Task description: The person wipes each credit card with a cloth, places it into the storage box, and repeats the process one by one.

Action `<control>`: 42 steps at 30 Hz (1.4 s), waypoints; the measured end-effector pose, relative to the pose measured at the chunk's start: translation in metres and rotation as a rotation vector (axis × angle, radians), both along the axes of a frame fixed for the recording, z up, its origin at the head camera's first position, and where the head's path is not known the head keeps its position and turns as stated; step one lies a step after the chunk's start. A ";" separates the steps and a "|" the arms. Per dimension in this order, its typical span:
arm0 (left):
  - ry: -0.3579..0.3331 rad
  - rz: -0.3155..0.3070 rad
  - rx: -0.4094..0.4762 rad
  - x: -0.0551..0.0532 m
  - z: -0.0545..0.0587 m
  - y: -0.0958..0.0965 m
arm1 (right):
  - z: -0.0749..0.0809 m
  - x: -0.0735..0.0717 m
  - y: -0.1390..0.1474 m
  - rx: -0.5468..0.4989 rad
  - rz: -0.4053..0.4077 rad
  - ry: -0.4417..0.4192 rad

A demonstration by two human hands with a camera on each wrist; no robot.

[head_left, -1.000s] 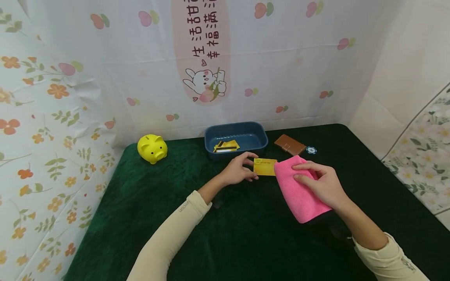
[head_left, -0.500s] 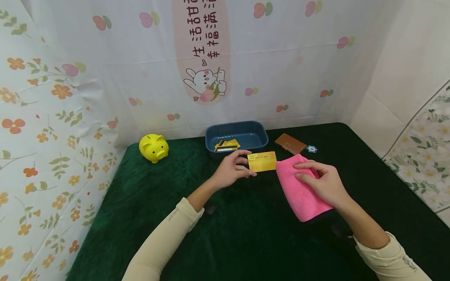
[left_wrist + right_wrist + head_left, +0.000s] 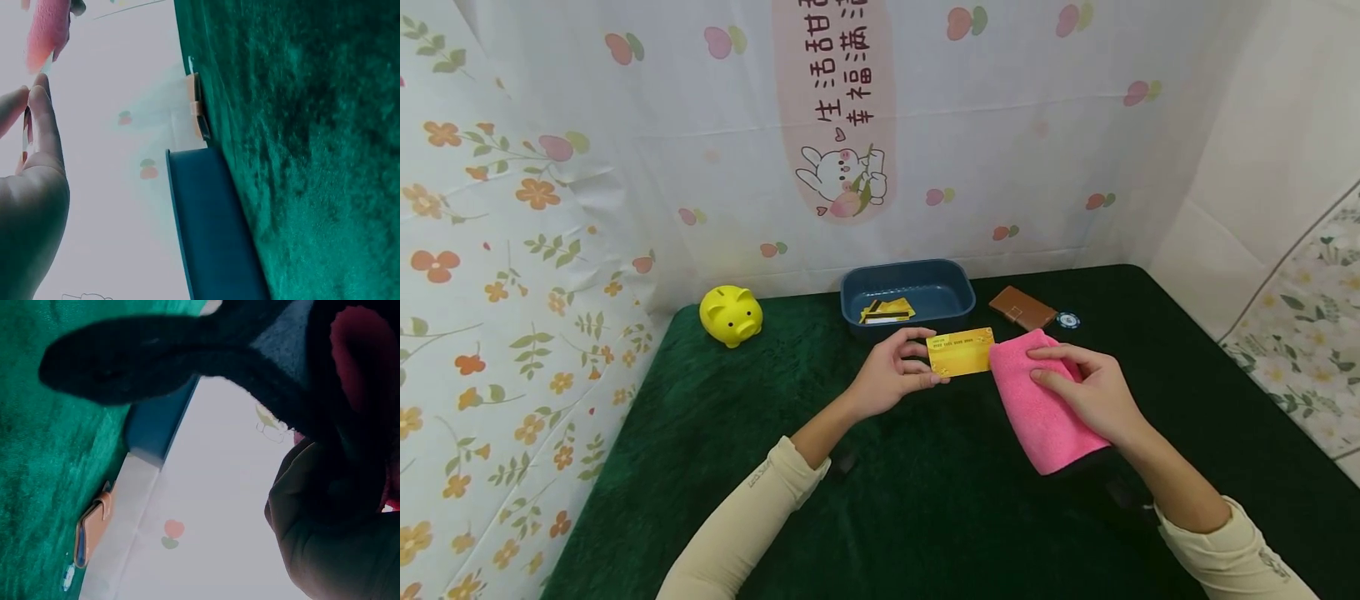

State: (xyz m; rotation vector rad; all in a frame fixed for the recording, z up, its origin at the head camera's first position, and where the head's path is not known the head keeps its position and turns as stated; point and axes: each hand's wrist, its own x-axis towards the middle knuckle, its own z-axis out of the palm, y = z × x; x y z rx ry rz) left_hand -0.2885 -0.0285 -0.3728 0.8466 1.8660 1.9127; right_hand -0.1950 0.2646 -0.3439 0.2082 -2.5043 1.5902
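Observation:
My left hand (image 3: 889, 375) pinches a yellow bank card (image 3: 962, 352) by its left end, the printed number side facing me, above the table. In the left wrist view that card is seen nearly edge-on between thumb and fingers (image 3: 45, 125). On the right, my right hand (image 3: 1086, 396) grips a folded pink cloth (image 3: 1037, 408) with a dark underside. The cloth's upper left corner meets the right end of the card. In the right wrist view, dark folds of the cloth (image 3: 119, 359) hang across the picture and hide part of the fingers.
Behind the hands stands a blue bin (image 3: 936, 304) holding several yellow cards (image 3: 891, 312). Right of it lie a brown wallet (image 3: 1024, 309) and a poker chip (image 3: 1067, 320). A yellow piggy bank (image 3: 730, 317) sits at the back left of the green tabletop (image 3: 737, 417).
My left hand has drawn slightly left and toward me with the card, whose face now shows more. The right hand with the pink cloth stays nearly in place.

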 end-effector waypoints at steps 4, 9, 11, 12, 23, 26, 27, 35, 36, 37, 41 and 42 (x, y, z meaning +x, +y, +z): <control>0.020 -0.006 0.013 0.007 0.002 0.000 | -0.001 -0.001 0.000 0.006 0.003 0.002; 0.031 0.000 0.017 0.013 0.003 0.000 | -0.001 -0.001 -0.001 0.009 0.015 0.008; 0.045 -0.006 0.019 0.015 0.003 -0.001 | -0.001 -0.002 -0.002 0.008 0.020 0.015; 0.054 -0.010 0.022 0.016 0.003 -0.001 | 0.000 -0.002 -0.003 0.010 0.022 0.021; 0.100 -0.005 0.058 0.020 0.004 -0.002 | 0.005 -0.010 -0.012 0.031 0.051 0.122; 0.107 0.002 0.064 0.020 0.005 -0.002 | 0.005 -0.013 -0.014 0.040 0.043 0.146; 0.110 0.005 0.066 0.020 0.005 -0.002 | 0.005 -0.014 -0.015 0.044 0.041 0.153; 0.121 0.017 0.054 0.021 0.006 -0.002 | 0.003 -0.021 -0.023 0.065 0.051 0.214; 0.123 0.015 0.054 0.021 0.006 -0.002 | 0.002 -0.022 -0.024 0.067 0.051 0.216; 0.128 0.015 0.054 0.021 0.006 -0.002 | 0.002 -0.022 -0.025 0.066 0.051 0.215; 0.145 0.011 0.047 0.021 0.004 -0.003 | 0.002 -0.024 -0.030 0.074 0.061 0.204; 0.149 0.013 0.045 0.021 0.003 -0.003 | 0.002 -0.024 -0.031 0.074 0.066 0.201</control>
